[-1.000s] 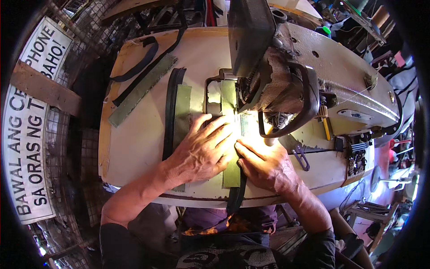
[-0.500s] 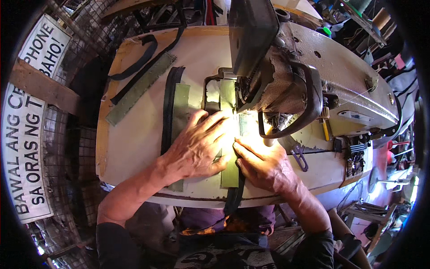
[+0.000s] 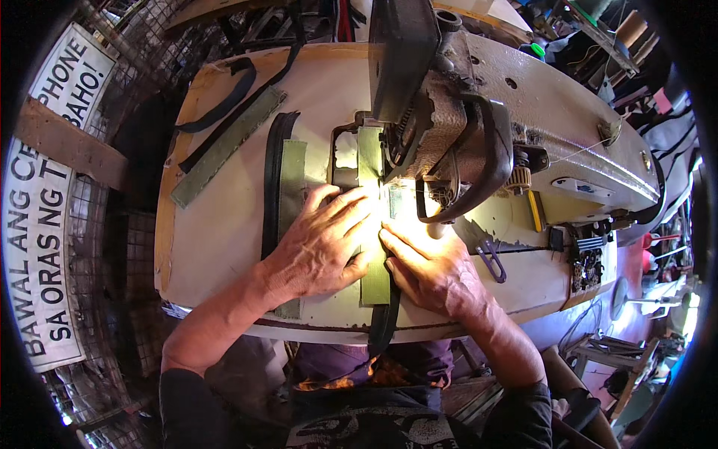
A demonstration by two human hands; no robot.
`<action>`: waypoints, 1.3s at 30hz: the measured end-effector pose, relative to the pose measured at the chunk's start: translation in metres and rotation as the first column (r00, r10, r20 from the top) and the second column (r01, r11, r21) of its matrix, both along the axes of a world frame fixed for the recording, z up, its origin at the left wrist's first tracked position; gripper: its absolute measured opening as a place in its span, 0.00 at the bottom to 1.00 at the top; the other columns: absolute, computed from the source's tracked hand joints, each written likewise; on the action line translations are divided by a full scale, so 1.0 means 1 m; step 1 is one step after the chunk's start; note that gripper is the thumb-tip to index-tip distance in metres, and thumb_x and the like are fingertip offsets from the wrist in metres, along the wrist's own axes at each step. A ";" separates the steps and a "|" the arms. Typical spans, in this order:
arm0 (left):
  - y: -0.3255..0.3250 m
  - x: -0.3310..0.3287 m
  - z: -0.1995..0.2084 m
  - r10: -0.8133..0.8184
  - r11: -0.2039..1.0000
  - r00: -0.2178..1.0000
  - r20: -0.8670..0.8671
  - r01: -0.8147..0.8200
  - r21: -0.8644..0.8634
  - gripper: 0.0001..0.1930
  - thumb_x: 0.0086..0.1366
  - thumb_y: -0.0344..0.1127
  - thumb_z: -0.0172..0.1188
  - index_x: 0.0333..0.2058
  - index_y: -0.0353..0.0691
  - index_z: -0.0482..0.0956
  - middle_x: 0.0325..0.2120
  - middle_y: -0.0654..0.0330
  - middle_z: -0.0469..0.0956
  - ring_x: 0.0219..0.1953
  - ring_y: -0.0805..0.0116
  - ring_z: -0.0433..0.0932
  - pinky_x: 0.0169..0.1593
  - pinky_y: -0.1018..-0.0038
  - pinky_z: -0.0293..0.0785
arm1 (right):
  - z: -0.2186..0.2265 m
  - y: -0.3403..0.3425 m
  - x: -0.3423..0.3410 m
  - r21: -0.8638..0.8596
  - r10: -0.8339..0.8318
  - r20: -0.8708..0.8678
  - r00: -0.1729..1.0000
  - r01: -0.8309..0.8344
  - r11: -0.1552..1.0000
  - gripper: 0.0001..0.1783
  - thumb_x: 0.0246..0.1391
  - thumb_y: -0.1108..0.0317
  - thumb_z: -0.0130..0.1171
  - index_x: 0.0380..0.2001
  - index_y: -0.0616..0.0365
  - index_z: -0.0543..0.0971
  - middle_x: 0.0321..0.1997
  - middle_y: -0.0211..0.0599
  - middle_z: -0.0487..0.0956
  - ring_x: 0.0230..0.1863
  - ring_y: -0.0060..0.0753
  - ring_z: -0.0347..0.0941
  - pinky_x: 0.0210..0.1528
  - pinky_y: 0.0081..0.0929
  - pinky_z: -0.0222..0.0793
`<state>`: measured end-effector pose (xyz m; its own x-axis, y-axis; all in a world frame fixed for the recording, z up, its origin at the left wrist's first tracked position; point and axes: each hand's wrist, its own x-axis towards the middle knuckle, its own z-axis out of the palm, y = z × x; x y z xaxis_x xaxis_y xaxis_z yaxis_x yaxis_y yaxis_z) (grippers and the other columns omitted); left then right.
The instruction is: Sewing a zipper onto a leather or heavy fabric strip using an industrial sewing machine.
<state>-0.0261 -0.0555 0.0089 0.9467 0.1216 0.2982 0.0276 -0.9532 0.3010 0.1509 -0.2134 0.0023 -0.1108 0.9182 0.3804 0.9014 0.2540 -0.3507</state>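
Under the lit needle area of a sewing machine lies a green fabric strip, running from the machine towards me. A black zipper lies along its right side, its near end hanging over the table edge. My left hand rests on the strip with fingers stretched and spread, pressing it down. Close to the needle, my right hand has thumb and fingers drawn together at the strip's right edge, on the zipper. Bright glare and the machine head hide the needle and the right fingertips' grip in part.
Left of my hands lie another black zipper and green strip, with a further green strip beyond. A purple metal clip-like tool and a yellow-handled tool lie right of the machine. Wire mesh stands at far left.
The whole view has shifted slightly to the left. The green strip has slid a little farther away from me under the machine; both hands stay on it in nearly the same pose.
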 end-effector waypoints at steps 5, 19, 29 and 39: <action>0.005 0.002 0.001 0.005 1.000 1.000 -0.024 -0.005 0.011 0.21 0.62 0.39 0.60 0.51 0.32 0.79 0.56 0.49 0.77 0.64 0.56 0.72 0.67 0.52 0.61 | 0.000 0.000 0.000 -0.040 -0.003 0.013 1.000 0.004 0.999 0.25 0.56 0.66 0.65 0.57 0.62 0.78 0.44 0.44 0.80 0.39 0.45 0.76 0.43 0.43 0.72; 0.001 -0.002 -0.004 0.003 0.999 0.999 0.035 -0.004 0.033 0.24 0.62 0.44 0.65 0.53 0.33 0.79 0.57 0.50 0.77 0.64 0.56 0.71 0.68 0.51 0.60 | -0.004 0.000 -0.002 0.049 0.018 -0.001 1.000 -0.018 0.999 0.21 0.57 0.67 0.64 0.52 0.63 0.79 0.52 0.44 0.82 0.42 0.46 0.79 0.44 0.44 0.74; 0.012 0.003 -0.004 0.014 1.000 1.000 0.017 -0.014 0.027 0.27 0.62 0.49 0.67 0.55 0.38 0.77 0.59 0.50 0.75 0.66 0.55 0.70 0.69 0.51 0.60 | -0.001 0.003 -0.003 -0.050 -0.048 0.047 0.998 0.050 0.997 0.25 0.58 0.65 0.65 0.57 0.62 0.78 0.45 0.45 0.82 0.40 0.45 0.78 0.43 0.42 0.72; 0.014 0.000 -0.004 -0.025 0.999 1.000 -0.002 0.025 0.030 0.25 0.63 0.46 0.66 0.55 0.38 0.77 0.59 0.52 0.75 0.66 0.57 0.71 0.71 0.52 0.57 | -0.007 0.001 -0.003 0.091 -0.030 -0.026 0.999 0.032 0.995 0.22 0.57 0.68 0.64 0.55 0.60 0.79 0.48 0.45 0.82 0.39 0.46 0.78 0.44 0.43 0.75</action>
<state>-0.0258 -0.0411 0.0046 0.9499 0.0887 0.2997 0.0040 -0.9623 0.2721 0.1476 -0.2123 -0.0044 -0.0720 0.8825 0.4648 0.9007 0.2577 -0.3498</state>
